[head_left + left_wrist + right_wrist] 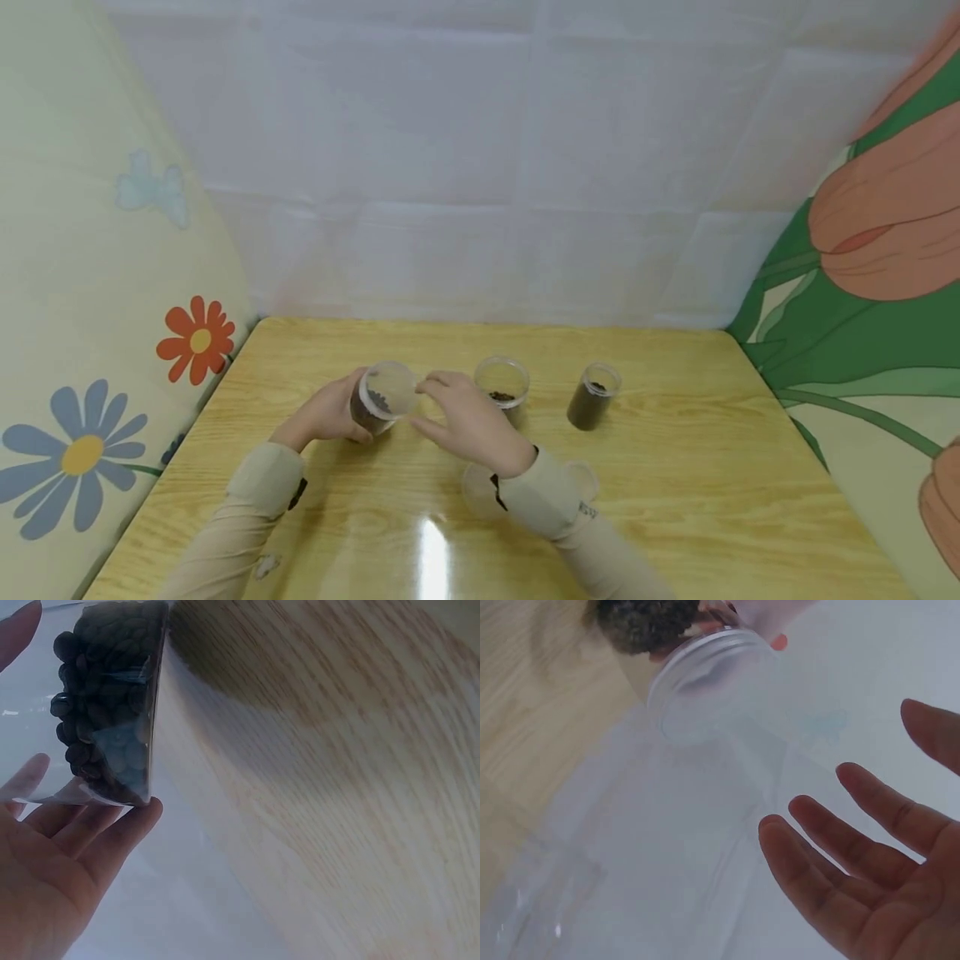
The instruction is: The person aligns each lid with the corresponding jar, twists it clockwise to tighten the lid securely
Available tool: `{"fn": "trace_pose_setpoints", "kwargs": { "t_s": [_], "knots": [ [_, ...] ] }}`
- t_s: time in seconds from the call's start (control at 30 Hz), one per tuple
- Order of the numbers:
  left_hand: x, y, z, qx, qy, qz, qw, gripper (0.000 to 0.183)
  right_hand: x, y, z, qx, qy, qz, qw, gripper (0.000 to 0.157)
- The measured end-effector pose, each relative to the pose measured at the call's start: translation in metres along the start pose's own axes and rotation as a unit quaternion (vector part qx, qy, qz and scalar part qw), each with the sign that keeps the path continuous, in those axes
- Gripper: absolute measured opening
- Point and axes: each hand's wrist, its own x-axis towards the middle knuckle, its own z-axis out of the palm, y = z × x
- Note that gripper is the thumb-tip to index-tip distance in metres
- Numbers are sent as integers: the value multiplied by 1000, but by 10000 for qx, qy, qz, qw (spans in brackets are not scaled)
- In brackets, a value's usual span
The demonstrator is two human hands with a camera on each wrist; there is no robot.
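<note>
My left hand (330, 408) grips a clear plastic jar (372, 410), its round mouth tilted toward the right hand. Dark, glossy beans (109, 697) fill the jar's bottom part in the left wrist view, with the fingers around its wall. Close beside the jar's mouth is my right hand (472, 423), holding nothing. Its fingers (855, 847) are spread and slightly bent in the right wrist view, apart from the jar's ridged rim (705, 649). Partly behind the right hand stands a second clear jar (501, 369) with dark contents low inside.
A narrower clear jar (592, 400), nearly full of something dark, stands to the right on the wooden table (675, 417). Two clear round lids (480, 490) lie near the right forearm, partly covered by it. A small pale item (266, 567) lies beside the left sleeve.
</note>
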Motion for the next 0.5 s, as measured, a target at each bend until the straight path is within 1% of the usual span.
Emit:
{"fn": "trace_pose_setpoints", "kwargs": {
  "t_s": [0.1, 0.23, 0.33, 0.5],
  "knots": [
    [0, 0, 0, -88, 18, -21, 10000, 102, -10, 4, -10, 120, 113, 38, 9999, 41],
    [0, 0, 3, -220, 87, -33, 9997, 102, -21, 12, -17, 265, 319, 37, 9991, 43],
    [2, -1, 7, -407, 204, -14, 9990, 104, -29, 17, -22, 340, 459, 54, 9984, 43],
    [4, -4, 15, -742, 412, -20, 9964, 107, -41, 25, -28, 276, 609, 63, 9977, 44]
  ]
}}
